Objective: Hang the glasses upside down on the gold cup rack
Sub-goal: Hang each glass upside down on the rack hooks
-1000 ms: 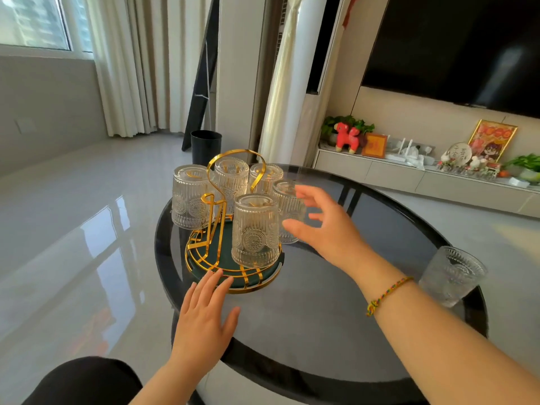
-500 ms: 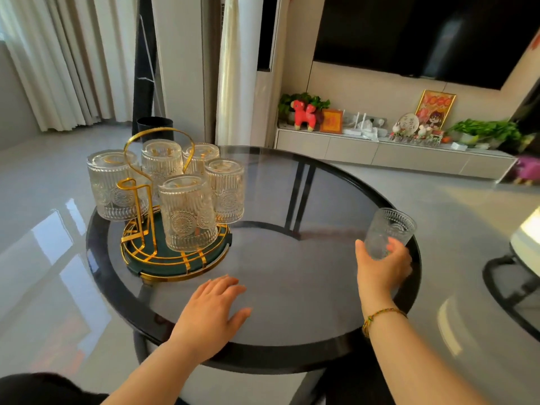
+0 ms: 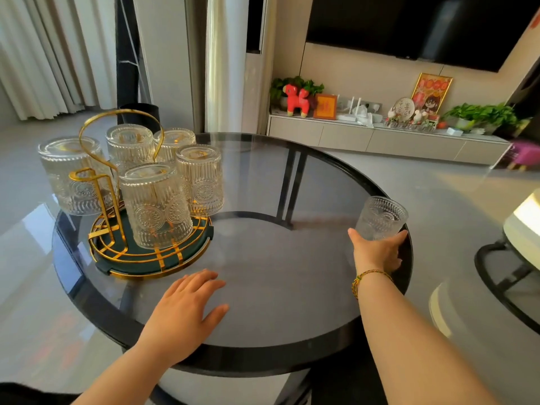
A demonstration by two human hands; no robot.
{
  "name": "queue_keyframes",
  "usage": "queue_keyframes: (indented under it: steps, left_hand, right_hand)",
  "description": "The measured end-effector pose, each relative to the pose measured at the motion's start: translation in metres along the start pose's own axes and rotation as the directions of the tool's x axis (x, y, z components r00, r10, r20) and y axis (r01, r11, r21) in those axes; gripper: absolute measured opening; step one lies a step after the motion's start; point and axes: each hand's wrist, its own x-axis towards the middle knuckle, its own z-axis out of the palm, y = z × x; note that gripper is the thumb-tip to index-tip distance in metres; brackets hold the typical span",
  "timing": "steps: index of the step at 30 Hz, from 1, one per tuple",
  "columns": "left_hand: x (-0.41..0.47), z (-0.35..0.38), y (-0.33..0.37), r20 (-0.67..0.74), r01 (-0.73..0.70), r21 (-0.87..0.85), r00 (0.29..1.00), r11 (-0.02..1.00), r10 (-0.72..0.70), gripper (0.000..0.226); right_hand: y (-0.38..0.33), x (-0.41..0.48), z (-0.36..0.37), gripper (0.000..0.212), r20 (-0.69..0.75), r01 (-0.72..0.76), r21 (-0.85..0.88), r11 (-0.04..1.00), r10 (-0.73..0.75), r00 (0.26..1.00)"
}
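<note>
The gold cup rack (image 3: 122, 252) with a dark green base stands at the left of the round glass table (image 3: 263, 287). Several ribbed glasses hang upside down on it; the nearest (image 3: 155, 206) is at its front. One empty gold hook (image 3: 96, 182) shows at its left front. A single upright glass (image 3: 381, 217) stands at the table's right edge. My right hand (image 3: 377, 252) wraps around its lower part. My left hand (image 3: 184, 311) lies flat on the tabletop, fingers spread, just in front of the rack.
A low TV cabinet (image 3: 380, 138) with a red toy horse, frames and plants runs along the far wall. A second round table (image 3: 511, 282) stands at the right. A black bin (image 3: 140, 111) sits on the floor behind the rack.
My right hand left the rack, swung right and closed around the upright glass at the table's right edge. The view turned right. My left hand stayed flat on the table.
</note>
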Motion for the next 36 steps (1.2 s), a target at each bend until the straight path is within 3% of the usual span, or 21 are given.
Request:
queue_keyframes:
  steps: [5,9,12,14,16,19,24,28,31,33,36]
  left_hand:
    - [0.0,-0.001,0.001,0.015,0.015,-0.015,1.0,1.0,-0.015,0.048]
    - [0.001,-0.002,0.002,0.02,0.028,-0.022,0.999,0.999,-0.027,0.048]
    - [0.0,-0.003,0.003,0.021,0.027,-0.02,0.999,0.999,-0.026,0.048]
    - [0.0,-0.004,0.003,0.021,0.025,-0.01,0.999,1.0,-0.025,0.047]
    - [0.0,-0.003,0.002,0.019,0.026,-0.002,0.999,1.0,-0.026,0.048]
    - [0.0,-0.004,0.002,0.021,0.03,-0.02,0.999,0.999,-0.03,0.047]
    - [-0.006,-0.01,0.001,-0.034,0.044,-0.156,0.998,0.987,-0.05,0.037]
    - [-0.024,-0.022,-0.018,-0.169,0.035,-0.191,0.983,0.981,-0.068,0.027]
    - [-0.038,-0.034,-0.037,-0.309,0.054,-0.167,0.945,0.984,-0.104,0.024]
    - [-0.042,-0.04,-0.05,-0.398,0.099,-0.187,0.902,0.977,-0.167,0.029]
    - [-0.04,-0.045,-0.068,-0.352,0.208,-0.189,0.898,0.96,-0.263,0.05]
  right_hand:
    - [0.001,0.004,0.005,0.081,-0.041,0.007,-0.023,1.0,-0.008,0.999]
    - [-0.002,0.0,0.002,0.078,0.006,0.051,0.056,0.997,-0.051,0.999]
    - [-0.006,-0.005,-0.004,0.072,0.118,0.165,0.073,0.984,-0.173,0.978]
    - [-0.013,-0.007,-0.01,0.071,0.205,0.316,0.044,0.948,-0.318,0.926]
    - [-0.028,-0.01,-0.018,0.072,0.289,0.485,0.016,0.875,-0.468,0.835]
    - [-0.064,-0.019,-0.029,0.077,0.403,0.73,-0.028,0.683,-0.66,0.634]
    - [-0.129,-0.047,-0.049,0.079,0.583,0.958,-0.097,0.268,-0.765,0.273]
    - [-0.18,-0.069,-0.061,0.076,0.705,0.994,-0.09,-0.066,-0.709,0.017]
    - [-0.219,-0.086,-0.061,0.076,0.761,0.957,-0.072,-0.282,-0.635,-0.13]
    - [-0.239,-0.1,-0.056,0.076,0.772,0.927,-0.046,-0.371,-0.602,-0.203]
    - [-0.259,-0.122,-0.046,0.074,0.772,0.889,0.002,-0.457,-0.565,-0.292]
